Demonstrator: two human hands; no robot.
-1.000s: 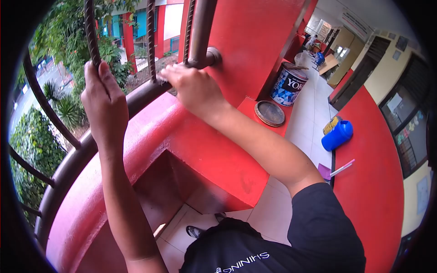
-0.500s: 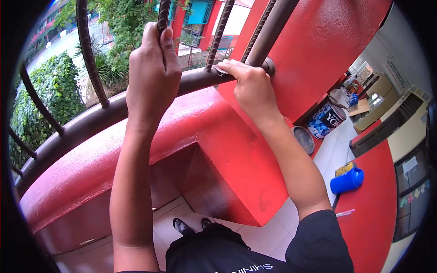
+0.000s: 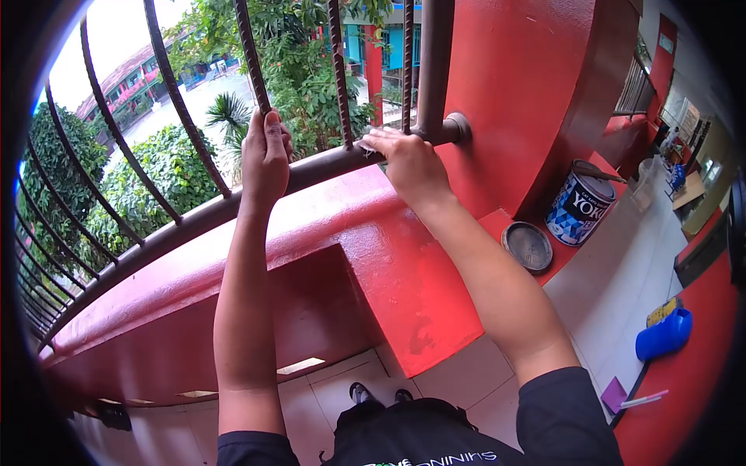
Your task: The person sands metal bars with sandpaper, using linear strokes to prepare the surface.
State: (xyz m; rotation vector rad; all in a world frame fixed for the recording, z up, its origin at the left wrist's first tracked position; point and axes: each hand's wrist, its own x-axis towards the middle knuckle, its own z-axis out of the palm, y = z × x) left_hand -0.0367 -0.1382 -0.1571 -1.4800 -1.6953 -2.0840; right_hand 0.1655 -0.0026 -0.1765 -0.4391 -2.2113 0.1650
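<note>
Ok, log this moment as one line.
left hand: grips bar | right hand: presses pale scrap on rail | paint can: open, lid beside

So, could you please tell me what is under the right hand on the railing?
A bit of pale material, perhaps sandpaper or cloth, peeks out beneath the right hand, pressed on the brown rail. The hand covers most of it.

Paint can (image 3: 579,208) on ledge (image 3: 497,225) right of railing (image 3: 194,217), loose lid (image 3: 527,247) just beside it.
</note>
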